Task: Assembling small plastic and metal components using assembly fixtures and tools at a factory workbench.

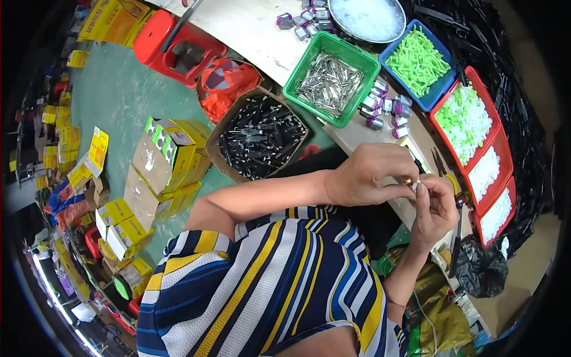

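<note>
My left hand (375, 172) and my right hand (435, 209) meet at the fingertips over the edge of the workbench. Between them is a small whitish part (417, 182), too tiny to name, pinched by my right thumb and finger. My left thumb and forefinger close on the same spot; something shiny shows there, mostly covered by the fingers. Just beyond the hands lie several small grey motors with purple ends (399, 110). Pliers with a yellow handle (450, 180) rest partly behind my right hand.
A green bin of metal pins (288, 89), a blue bin of green plastic parts (451, 79) and a red compartment tray (476, 209) line the bench. Left of the bench stands a carton of black parts (215, 143). A black plastic bag (482, 268) lies at right.
</note>
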Available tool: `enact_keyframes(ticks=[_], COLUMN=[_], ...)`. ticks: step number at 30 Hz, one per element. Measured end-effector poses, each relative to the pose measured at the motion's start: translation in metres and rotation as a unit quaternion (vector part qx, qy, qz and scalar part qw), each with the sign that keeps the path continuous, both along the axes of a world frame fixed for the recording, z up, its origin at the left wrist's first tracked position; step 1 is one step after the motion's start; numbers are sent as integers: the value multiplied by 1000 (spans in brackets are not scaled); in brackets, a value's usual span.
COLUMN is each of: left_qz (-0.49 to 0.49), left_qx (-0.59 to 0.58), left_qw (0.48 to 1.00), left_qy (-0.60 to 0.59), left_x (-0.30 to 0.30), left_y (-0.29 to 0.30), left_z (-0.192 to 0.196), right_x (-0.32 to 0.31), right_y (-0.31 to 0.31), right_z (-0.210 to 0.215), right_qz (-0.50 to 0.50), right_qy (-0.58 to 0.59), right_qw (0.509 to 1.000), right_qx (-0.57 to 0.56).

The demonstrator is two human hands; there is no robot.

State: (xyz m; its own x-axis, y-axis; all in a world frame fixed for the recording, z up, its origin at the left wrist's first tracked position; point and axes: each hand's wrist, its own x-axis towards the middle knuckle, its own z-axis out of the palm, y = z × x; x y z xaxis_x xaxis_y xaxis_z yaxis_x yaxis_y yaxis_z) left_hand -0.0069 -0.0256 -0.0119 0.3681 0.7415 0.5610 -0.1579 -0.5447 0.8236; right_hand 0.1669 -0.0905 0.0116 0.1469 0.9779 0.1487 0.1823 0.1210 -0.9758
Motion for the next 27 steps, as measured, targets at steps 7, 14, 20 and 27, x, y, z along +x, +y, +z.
enact_keyframes(ticks=[7,14,20,27], left_qz=[-57,-45,-50,49], left_qx=[-56,-58,-43,96], left_qw=[995,992,989,974], left_qy=[56,104,132,199], left_x=[-2,5,10,8], left_y=[11,10,12,15], left_z=[3,4,-1,-15], right_x=[-2,4,6,21], right_y=[5,5,1,18], right_z=[2,0,-9,-33], right_qz=[10,-2,-36,-58], right_qy=[-116,-205,-266,-355], right_qw=[991,969,954,921], right_qx=[60,138,131,150])
